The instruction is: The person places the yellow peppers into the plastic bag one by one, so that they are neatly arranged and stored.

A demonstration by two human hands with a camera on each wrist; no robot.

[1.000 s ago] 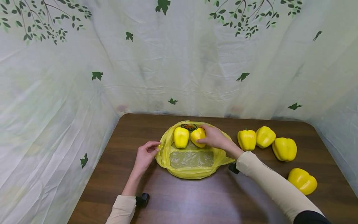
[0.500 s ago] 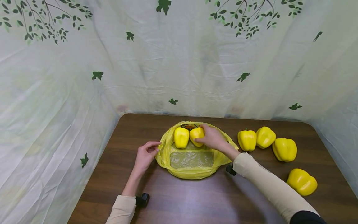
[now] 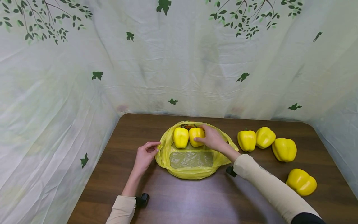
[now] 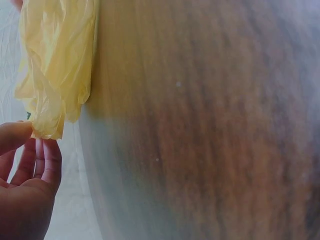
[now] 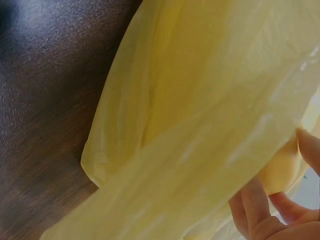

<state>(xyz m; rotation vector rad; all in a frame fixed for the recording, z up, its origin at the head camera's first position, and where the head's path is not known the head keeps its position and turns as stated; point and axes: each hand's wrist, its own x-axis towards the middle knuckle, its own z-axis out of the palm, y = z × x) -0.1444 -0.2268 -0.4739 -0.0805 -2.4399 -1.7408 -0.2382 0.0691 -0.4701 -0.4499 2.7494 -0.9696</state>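
A yellow plastic bag (image 3: 193, 172) lies with its mouth spread wide on the table. Inside it, towards the back, one yellow bell pepper (image 3: 181, 137) sits on the left. My right hand (image 3: 212, 137) grips a second yellow bell pepper (image 3: 196, 137) right beside it, thumb on the near side. In the right wrist view, the bag's side partly hides that pepper (image 5: 280, 172). At the bag's left rim my left hand (image 3: 144, 157) pinches the film between thumb and fingers; the left wrist view shows the gathered edge of the bag (image 4: 47, 120) at the fingertips.
Three yellow bell peppers (image 3: 247, 140) stand in a row right of the bag. Another bell pepper (image 3: 302, 182) lies nearer the front right, close to my right sleeve (image 3: 275, 186). The brown wooden table (image 3: 193, 205) ends at a pale leaf-printed curtain (image 3: 190, 68).
My right hand has moved slightly left with its pepper, bringing it up against the other pepper in the bag. The left hand has stayed at the rim.
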